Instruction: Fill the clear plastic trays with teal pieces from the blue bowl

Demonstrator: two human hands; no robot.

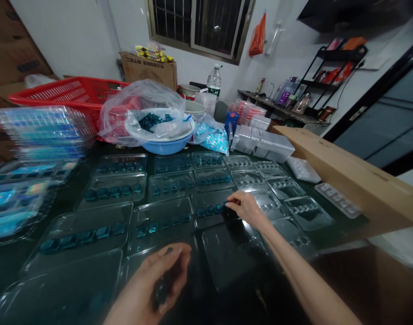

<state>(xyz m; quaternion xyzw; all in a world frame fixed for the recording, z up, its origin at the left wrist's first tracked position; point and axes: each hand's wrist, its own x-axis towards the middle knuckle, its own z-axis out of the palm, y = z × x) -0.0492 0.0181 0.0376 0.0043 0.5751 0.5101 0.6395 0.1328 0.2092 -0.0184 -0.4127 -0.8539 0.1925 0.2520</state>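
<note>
My right hand (245,207) reaches over a clear plastic tray (206,198), its thumb and fingers pinched on a small dark teal gem at the right end of a row. Several teal gems (209,210) sit in that row to the left of my fingertips. Closer to me, my left hand (152,280) is curled, palm inward, round a few dark gems (161,289) that show between thumb and fingers. Other clear trays lie in rows around both hands, many with teal gems (103,232) lined up across them.
A blue basin (166,146) of teal gems in plastic stands behind the trays, beside a red basket (74,90). Stacked filled packs (53,133) rise at left. A bag of light-blue pieces (213,137) lies at the back. A long cardboard box (349,171) borders the right side.
</note>
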